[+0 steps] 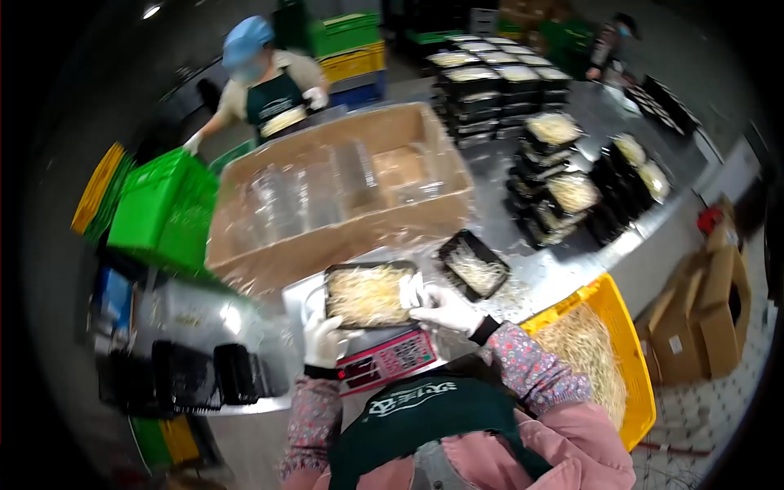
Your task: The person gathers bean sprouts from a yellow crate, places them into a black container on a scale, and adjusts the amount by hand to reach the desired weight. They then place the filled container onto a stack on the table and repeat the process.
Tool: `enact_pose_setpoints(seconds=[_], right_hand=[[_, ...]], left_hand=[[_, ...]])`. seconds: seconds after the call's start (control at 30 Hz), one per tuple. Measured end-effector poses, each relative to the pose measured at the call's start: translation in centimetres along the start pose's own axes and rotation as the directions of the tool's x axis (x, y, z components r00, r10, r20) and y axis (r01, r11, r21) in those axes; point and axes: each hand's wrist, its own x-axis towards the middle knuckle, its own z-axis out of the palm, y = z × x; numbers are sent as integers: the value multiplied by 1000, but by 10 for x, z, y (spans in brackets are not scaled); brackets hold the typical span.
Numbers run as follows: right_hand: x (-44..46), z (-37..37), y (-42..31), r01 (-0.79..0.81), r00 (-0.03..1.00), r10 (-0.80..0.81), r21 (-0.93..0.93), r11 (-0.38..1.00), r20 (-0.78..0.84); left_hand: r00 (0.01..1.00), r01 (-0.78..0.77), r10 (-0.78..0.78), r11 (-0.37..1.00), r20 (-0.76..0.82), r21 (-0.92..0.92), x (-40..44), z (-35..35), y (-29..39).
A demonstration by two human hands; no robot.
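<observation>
A black plastic tray of bean sprouts [367, 296] is in front of me, over a scale with a pink-red panel [385, 363]. My left hand [324, 338], in a white glove, grips the tray's left edge near its front corner. At the opposite side my gloved right hand [447, 312] has its fingers closed on the right edge, slightly blurred. Whether the tray rests fully on the scale I cannot tell. Just beyond my right hand, a second black tray [474, 265] with fewer sprouts sits tilted on the metal table.
A large cardboard box [339, 233] of clear plastic lids stands ahead. Filled trays [563, 196] are stacked at right. A yellow crate [639, 371] of sprouts is by my right arm, empty black trays [184, 376] at left. A co-worker [273, 94] stands beyond a green crate [159, 208].
</observation>
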Motion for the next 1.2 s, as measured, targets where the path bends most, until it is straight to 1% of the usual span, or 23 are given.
enact_pose_setpoints(seconds=[0.03, 0.07, 0.1, 0.13, 0.2, 0.23, 0.27, 0.3, 0.33, 0.37, 0.4, 0.43, 0.47, 0.5, 0.53, 0.6, 0.67, 0.7, 0.83, 0.93, 1.1, 1.13, 1.2], right_hand=[[4, -20, 9, 164, 979, -183, -181, 970, -90], [8, -40, 18, 285, 924, -358, -379, 880, -136], [-4, -47, -3, 281, 940, -320, -264, 923, -117], [-11, -53, -11, 330, 938, -345, -231, 915, -24], [-10, -66, -1, 402, 913, -400, -342, 849, 78], [-29, -70, -17, 269, 952, -298, -284, 920, -63], [-23, -82, -9, 370, 914, -373, -52, 928, -161], [-33, -101, -4, 365, 882, -356, -30, 930, -308], [-51, -118, -19, 361, 834, -325, -4, 932, -445], [-54, -144, -19, 473, 694, -404, -46, 880, -596], [-53, -174, -17, 570, 522, -459, -107, 815, -719], [-57, -206, -22, 623, 343, -463, -172, 763, -817], [-45, -262, -7, 641, 130, -505, -316, 700, -854], [-38, -306, -6, 651, -28, -431, -343, 677, -902], [-33, -339, -13, 656, -181, -341, -371, 657, -923], [-40, -361, -46, 578, -211, -125, -227, 784, -970], [-29, -416, -12, 356, 45, 0, 16, 934, -999], [-12, -414, -6, 516, -190, 91, -21, 856, -978], [-21, -406, -10, 459, 5, -16, -12, 888, -1000], [-26, -399, -10, 546, 83, 10, 54, 836, -996], [-29, -405, -7, 596, 128, 55, 121, 794, -990], [-34, -406, -9, 564, 205, 58, 166, 809, -977], [-46, -389, -11, 579, 139, 86, 151, 801, -987]], left_hand=[[999, -3, 5, 999, 48, -48, -7, 32, 24], [982, 81, -99, 990, 160, 112, 7, 7, 14], [978, 90, -120, 981, 169, 172, 2, 33, 24], [978, 94, -124, 980, 168, 177, 5, 40, 11], [966, 62, -91, 990, 241, 123, 14, 58, -13], [956, 81, -95, 995, 279, 63, 14, 72, -16], [944, 83, -86, 996, 320, 22, 11, 97, -5], [945, 52, -55, 999, 322, 17, 11, 109, -1], [947, 23, -25, 1000, 319, 10, 11, 118, 0], [951, -34, 22, 999, 309, 33, 10, 125, 1], [957, -22, 2, 997, 289, 68, 12, 124, 0], [963, -11, -18, 995, 267, 104, 16, 119, 0], [969, 2, -36, 990, 243, 140, 18, 115, -2], [980, -11, -26, 983, 197, 185, 20, 115, -4], [980, -1, -37, 982, 194, 190, 22, 114, -6], [981, 21, -59, 980, 187, 200, 24, 113, -9], [983, 24, -62, 976, 174, 215, 23, 114, -10], [984, 24, -62, 975, 168, 221, 23, 115, -10], [996, 21, -40, 976, 83, 218, 26, 102, -19], [997, 33, -47, 972, 54, 232, 25, 99, -19], [995, 43, -60, 977, 75, 208, 29, 91, -27], [995, 40, -60, 973, 81, 227, 30, 94, -27], [994, 39, -64, 963, 87, 267, 32, 101, -28]])
